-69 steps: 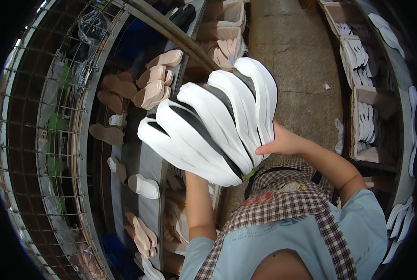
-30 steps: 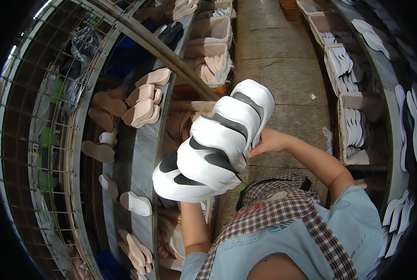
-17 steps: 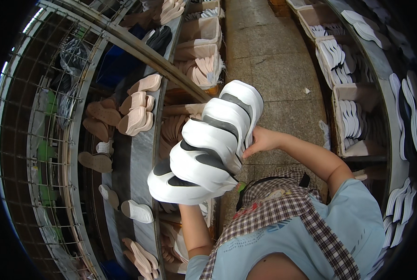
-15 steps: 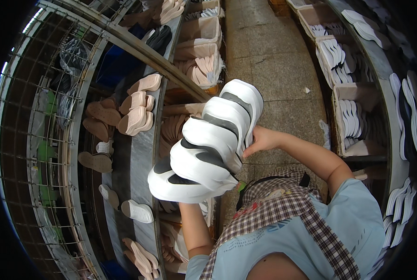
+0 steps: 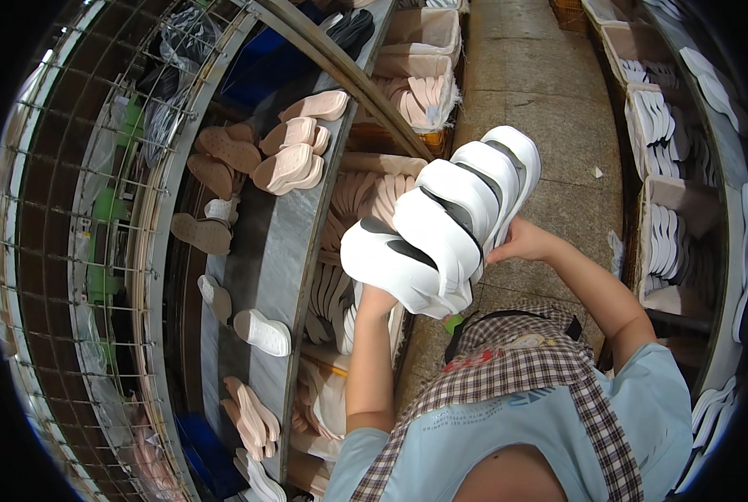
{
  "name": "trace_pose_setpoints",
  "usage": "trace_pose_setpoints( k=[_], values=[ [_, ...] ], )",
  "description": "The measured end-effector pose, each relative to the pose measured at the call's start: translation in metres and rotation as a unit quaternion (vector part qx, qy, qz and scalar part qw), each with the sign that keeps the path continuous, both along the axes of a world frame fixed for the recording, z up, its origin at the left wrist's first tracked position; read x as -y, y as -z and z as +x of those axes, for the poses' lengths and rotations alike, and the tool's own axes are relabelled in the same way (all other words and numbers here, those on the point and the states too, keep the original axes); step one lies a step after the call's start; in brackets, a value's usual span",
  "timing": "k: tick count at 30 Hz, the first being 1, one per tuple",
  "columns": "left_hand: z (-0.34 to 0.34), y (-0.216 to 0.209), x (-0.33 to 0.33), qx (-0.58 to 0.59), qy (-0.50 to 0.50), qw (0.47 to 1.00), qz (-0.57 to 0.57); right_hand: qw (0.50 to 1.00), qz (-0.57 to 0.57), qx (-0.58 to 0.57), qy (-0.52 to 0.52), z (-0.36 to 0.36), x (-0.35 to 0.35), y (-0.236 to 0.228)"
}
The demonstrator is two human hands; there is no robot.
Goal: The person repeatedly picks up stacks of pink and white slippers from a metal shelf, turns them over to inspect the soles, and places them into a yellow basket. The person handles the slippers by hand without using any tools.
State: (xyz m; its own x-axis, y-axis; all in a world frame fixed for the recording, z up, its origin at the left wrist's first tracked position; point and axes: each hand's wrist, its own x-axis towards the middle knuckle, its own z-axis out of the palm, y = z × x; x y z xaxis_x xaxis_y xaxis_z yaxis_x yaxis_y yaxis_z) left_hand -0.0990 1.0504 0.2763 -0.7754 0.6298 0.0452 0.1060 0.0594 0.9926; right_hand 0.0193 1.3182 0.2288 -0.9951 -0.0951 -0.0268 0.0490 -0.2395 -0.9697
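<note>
A row of several thick white shoe soles (image 5: 438,224) with dark grey inner patches is held up between my hands, pressed side by side and tilted. My left hand (image 5: 377,299) supports the near left end from below, its fingers hidden behind the soles. At the far right end my right hand (image 5: 518,241) grips the row, with the thumb along its edge and the other fingers mostly out of sight. Both hands are closed around the row.
To the left, a grey shelf (image 5: 284,238) bears pink soles (image 5: 294,166), brown soles (image 5: 202,233) and a white sole (image 5: 263,332). Cloth-lined bins (image 5: 416,92) of soles stand below it. Across the aisle floor (image 5: 525,105) are more bins (image 5: 678,201). A wire mesh (image 5: 106,251) rises far left.
The view has swung left, so the shelves sit further right. The held soles have shifted right and up in the picture and look more tightly bunched. Both hands keep hold of them.
</note>
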Motion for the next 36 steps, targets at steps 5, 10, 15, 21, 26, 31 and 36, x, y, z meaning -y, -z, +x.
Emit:
trace_pose_setpoints(
  k=[5,10,15,21,26,31,36],
  values=[
    [0.0,0.005,0.002,0.026,-0.004,1.0,0.006,0.999,0.022,0.03,-0.005,0.002,-0.003,-0.002],
    [-0.001,0.008,-0.003,0.035,-0.006,0.999,0.024,0.999,0.046,0.003,-0.003,0.0,-0.005,-0.008],
    [0.027,0.015,-0.011,0.067,-0.017,0.996,0.052,0.956,0.252,-0.14,0.054,-0.017,-0.016,-0.024],
    [0.05,0.021,-0.002,0.108,-0.03,0.991,0.068,0.792,0.432,-0.396,0.17,-0.033,-0.029,-0.055],
    [0.038,0.019,0.002,0.121,-0.031,0.989,0.08,0.893,0.354,-0.279,0.011,-0.003,-0.03,-0.06],
    [0.033,0.018,0.003,0.14,-0.024,0.985,0.094,0.995,-0.085,-0.037,-0.02,0.014,0.0,-0.043],
    [0.027,0.017,0.005,0.168,-0.011,0.98,0.109,0.998,-0.01,-0.05,0.033,0.021,0.027,-0.058]
  ],
)
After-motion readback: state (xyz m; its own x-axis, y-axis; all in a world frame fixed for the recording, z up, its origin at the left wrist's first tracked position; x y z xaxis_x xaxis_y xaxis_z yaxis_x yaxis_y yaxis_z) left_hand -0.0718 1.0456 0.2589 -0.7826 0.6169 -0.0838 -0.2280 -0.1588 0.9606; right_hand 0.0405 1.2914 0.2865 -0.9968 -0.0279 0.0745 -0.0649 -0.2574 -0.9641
